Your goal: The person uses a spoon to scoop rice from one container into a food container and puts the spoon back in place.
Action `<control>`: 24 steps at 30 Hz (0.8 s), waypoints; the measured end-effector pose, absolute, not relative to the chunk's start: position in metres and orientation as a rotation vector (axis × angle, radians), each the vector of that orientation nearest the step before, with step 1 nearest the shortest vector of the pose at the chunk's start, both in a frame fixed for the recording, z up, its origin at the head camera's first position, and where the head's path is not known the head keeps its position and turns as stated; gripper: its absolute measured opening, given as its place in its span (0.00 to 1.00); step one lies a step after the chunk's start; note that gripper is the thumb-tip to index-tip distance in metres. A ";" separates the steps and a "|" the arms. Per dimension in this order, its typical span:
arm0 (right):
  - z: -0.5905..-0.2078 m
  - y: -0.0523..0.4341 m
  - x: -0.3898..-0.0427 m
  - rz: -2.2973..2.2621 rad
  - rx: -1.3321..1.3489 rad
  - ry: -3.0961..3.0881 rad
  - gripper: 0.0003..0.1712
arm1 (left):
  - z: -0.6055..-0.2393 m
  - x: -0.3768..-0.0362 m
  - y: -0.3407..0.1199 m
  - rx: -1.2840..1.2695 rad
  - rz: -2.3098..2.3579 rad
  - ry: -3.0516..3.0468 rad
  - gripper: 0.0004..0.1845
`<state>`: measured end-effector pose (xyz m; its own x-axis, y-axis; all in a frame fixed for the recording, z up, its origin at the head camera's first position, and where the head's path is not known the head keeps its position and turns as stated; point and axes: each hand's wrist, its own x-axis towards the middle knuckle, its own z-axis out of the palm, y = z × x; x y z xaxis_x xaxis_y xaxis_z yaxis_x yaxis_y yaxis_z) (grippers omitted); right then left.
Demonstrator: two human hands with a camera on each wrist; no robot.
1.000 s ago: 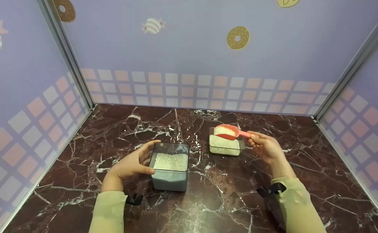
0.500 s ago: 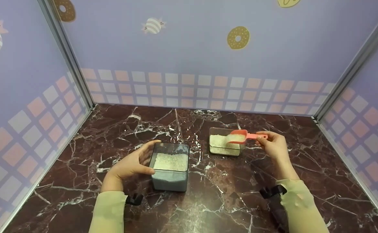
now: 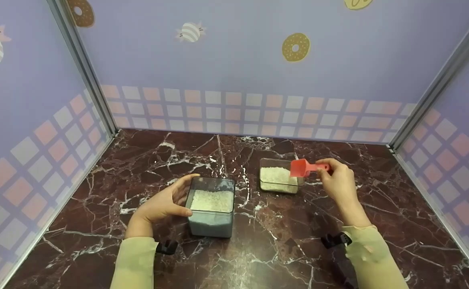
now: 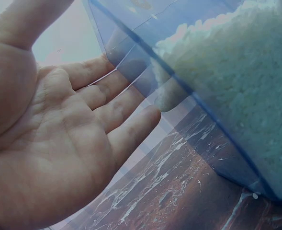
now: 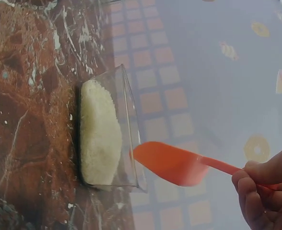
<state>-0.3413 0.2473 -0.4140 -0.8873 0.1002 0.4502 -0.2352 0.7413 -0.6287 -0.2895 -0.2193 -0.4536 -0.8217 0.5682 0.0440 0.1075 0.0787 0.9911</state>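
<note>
Right-wrist view gives me the grip most plainly: the right hand (image 5: 267, 191) pinches the thin handle of a bright red-orange plastic scoop (image 5: 169, 165) between thumb and curled fingers, narrow and snug. Just ahead of that grip, the scoop's bowl hangs tilted by the rim of a small, clear rectangular plastic box (image 3: 269, 162); whether the two touch I can't tell. I see no grains in the bowl, though its inside is partly turned away. Beyond the bowl, leftward, white rice-like grains (image 3: 274, 175) lie heaped in that box.

Farther left and nearer the person, the left hand (image 3: 164, 204) is spread wide, thumb and fingertips against a taller blue-tinted, see-through box (image 3: 212, 225) with more white grains (image 3: 212, 201) inside. Under everything lies the dark red, white-veined tabletop (image 3: 266, 261).

To my eye, the unsteadied small box is the weak point: a bump from the scoop against its rim could slide or tip it. Any grains left in the bowl could spill outside if the wrist rolled so near the edge. A push on the tall box might shift it too, the left hand's touch looking light.
</note>
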 end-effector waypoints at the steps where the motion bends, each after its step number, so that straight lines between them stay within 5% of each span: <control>1: -0.413 0.247 -0.341 0.967 0.108 -2.468 0.09 | -0.453 -0.289 -0.219 0.665 1.793 2.015 0.58; 5: -0.410 0.245 -0.339 1.076 0.089 -2.431 0.09 | -0.453 -0.289 -0.219 0.658 1.790 2.025 0.58; 13: -0.402 0.225 -0.336 1.998 0.059 -2.215 0.19 | -0.454 -0.289 -0.220 0.674 1.811 2.006 0.59; 24: -0.382 0.160 -0.314 2.069 0.394 -2.348 0.16 | -0.455 -0.291 -0.220 0.702 1.803 2.010 0.58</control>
